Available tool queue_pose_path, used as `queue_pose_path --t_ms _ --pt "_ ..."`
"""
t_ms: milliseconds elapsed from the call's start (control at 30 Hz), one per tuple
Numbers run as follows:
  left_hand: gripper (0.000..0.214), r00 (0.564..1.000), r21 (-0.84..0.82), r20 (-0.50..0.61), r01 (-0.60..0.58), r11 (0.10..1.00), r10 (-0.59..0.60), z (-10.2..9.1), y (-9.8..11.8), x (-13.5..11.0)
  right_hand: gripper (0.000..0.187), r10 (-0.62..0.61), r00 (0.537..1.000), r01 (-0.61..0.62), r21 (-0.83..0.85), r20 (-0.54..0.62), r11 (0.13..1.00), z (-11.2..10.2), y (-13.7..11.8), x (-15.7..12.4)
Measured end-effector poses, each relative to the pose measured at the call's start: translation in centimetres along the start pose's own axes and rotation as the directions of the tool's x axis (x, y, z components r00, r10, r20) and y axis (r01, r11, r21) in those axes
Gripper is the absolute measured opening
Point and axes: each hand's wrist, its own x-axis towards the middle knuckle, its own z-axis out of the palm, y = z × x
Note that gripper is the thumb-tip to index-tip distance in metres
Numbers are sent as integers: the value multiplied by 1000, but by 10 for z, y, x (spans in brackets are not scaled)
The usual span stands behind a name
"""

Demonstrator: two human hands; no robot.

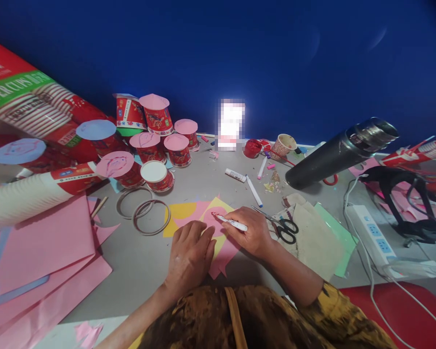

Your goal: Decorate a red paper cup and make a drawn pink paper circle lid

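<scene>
A white marker [236, 223] with a red tip is gripped in my right hand [252, 232], its point touching a pink paper circle [211, 226]. Red strokes show on the paper around the tip. My left hand [191, 252] lies palm down at the circle's left side, fingers resting on the paper and holding nothing. Under and around the circle are yellow paper [176, 215] and pink paper scraps [223, 259]. Black-handled scissors [287, 230] lie just right of my right hand. Two tape rings [151, 217] lie to the left of my left hand.
Red paper cups topped with paper discs [154, 116] stand at back left, near a bagged cup stack [32, 104]. Pink sheets [47, 242] cover the left side. A black thermos [334, 157], a power strip [372, 237] and loose cables are on the right.
</scene>
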Motion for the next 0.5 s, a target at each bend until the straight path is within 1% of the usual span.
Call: queue_pose_path --t_ms 233,367,500 --pt "17 1000 -3 -11 -3 1000 3 -1 1 1 13 -11 1000 9 -66 -25 998 -1 0 0" --pt "16 1000 11 -13 1 1000 -1 0 1 1 14 16 999 -19 -83 -34 996 -4 -1 -3" --pt "16 1000 14 -16 6 1000 -6 0 1 1 13 15 996 -23 -89 -89 996 -9 -2 -6"
